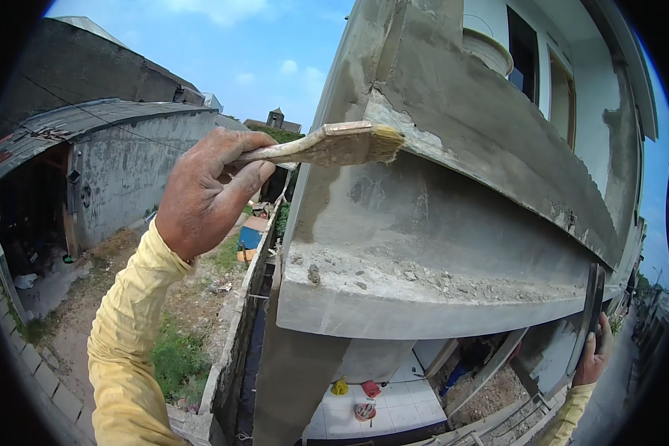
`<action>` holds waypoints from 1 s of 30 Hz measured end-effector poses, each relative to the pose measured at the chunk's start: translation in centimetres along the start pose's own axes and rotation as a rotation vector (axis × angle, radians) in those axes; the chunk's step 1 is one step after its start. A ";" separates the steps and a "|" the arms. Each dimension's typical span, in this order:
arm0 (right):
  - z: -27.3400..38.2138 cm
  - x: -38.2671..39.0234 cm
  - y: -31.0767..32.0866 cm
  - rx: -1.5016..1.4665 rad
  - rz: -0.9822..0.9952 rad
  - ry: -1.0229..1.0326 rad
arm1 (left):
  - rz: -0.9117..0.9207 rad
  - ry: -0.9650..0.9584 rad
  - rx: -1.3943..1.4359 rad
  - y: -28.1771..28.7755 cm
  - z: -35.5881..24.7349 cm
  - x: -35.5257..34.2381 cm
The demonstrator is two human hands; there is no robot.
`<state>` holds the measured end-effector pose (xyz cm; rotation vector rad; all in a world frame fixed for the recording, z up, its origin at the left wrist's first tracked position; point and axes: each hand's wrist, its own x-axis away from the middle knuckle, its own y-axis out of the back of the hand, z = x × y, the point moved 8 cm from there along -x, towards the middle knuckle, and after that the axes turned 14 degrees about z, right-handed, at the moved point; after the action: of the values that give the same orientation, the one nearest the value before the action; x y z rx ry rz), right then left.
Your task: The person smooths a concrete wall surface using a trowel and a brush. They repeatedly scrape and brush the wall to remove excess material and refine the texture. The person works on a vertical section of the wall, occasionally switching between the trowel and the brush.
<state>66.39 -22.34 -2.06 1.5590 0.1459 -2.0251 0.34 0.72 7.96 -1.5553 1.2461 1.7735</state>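
My left hand (214, 189), in a yellow sleeve, is closed around the handle of a paintbrush (342, 145). The brush is caked with dried cement, and its pale bristles point right, in front of the corner of a rough plastered parapet (468, 104). Far to the right, my right hand (593, 358) has its fingers against a long dark flat piece (592, 301), held upright near the ledge's end. Its kind cannot be made out. Below the brush runs a concrete ledge (394, 312), strewn with mortar crumbs. Damp-looking, darker plaster shows beside the corner.
Far below lie a white tiled floor (409, 401) with a reddish bucket (365, 410) and a yellow bag (340, 387). A person (464, 368) is partly visible there. At left, a low wall (230, 342) borders a weedy yard and a grey shed (126, 167). Window openings stand above the parapet.
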 end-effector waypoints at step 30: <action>42.8 -35.7 -34.4 1.250 0.672 0.506 | 0.031 -0.271 -0.109 -14.3 -4.6 6.7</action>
<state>18.22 1.56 35.37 2.3074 -1.4882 -1.0725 12.77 2.20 -2.73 -1.3032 1.0632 2.0229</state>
